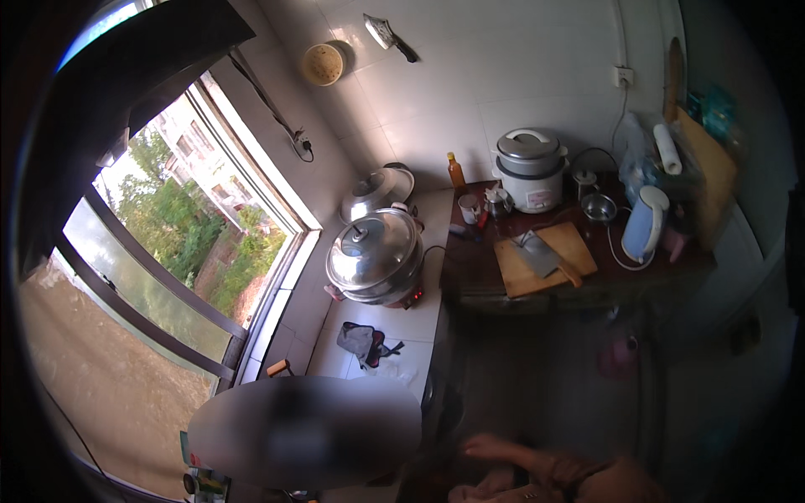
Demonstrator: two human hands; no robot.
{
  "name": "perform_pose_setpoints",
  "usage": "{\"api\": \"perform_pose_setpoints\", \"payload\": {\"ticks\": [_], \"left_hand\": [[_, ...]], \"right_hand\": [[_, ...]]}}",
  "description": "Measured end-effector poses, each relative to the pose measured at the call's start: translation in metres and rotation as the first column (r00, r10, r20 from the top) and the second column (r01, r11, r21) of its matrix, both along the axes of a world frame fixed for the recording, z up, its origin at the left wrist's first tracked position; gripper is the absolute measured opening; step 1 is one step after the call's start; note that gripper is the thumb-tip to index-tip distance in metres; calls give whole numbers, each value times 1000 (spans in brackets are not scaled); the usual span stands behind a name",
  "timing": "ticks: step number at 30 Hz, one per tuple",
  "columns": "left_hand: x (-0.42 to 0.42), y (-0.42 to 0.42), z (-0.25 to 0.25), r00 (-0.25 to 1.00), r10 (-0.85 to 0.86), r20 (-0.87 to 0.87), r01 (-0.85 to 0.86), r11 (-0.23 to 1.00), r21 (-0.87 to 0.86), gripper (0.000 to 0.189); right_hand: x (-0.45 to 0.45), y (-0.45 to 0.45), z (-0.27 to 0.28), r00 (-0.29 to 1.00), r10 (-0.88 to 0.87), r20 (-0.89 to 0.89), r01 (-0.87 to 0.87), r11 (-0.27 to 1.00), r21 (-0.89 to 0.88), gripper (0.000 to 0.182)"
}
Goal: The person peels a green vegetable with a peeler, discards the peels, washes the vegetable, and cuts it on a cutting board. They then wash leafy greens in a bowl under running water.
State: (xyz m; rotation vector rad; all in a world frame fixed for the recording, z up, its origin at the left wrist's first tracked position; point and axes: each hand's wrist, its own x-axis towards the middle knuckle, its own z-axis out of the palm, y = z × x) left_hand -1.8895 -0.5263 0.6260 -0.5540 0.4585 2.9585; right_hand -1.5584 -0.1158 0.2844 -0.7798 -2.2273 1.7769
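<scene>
At the bottom edge my right hand (494,448) reaches leftward from a brown sleeve, dim and blurred; whether it holds something cannot be told. Below it, what appears to be my left hand (471,493) is partly cut off by the frame's edge. Both are near the front of the white tiled counter (418,330). A large blurred oval (302,434) hides that end of the counter. Farther along lie a grey and black cloth item (361,342) and a clear plastic bag (396,371). A lidded steel steamer pot (377,251) stands on a cooker with red lights.
On the dark red table (465,264), a cleaver (538,253) rests on a wooden cutting board (506,276). Behind are a rice cooker (531,176), a bottle (455,173) and a blue electric kettle (643,226). Another cleaver (387,36) hangs on the wall. The window (188,220) is at left.
</scene>
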Motion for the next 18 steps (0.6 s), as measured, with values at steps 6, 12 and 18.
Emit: {"api": "perform_pose_setpoints", "payload": {"ticks": [6, 12, 18], "left_hand": [[44, 151, 33, 888, -451, -85, 455, 889, 37, 19], [133, 341, 38, 441, -892, -95, 894, 429, 127, 32], [159, 460, -25, 148, -973, 175, 861, 214, 462, 44]], "right_hand": [[120, 77, 20, 902, -402, 158, 427, 885, -185, 35], [181, 116, 9, 708, -702, 79, 706, 700, -111, 32], [204, 121, 68, 638, -745, 192, 767, 636, -82, 34]]}}
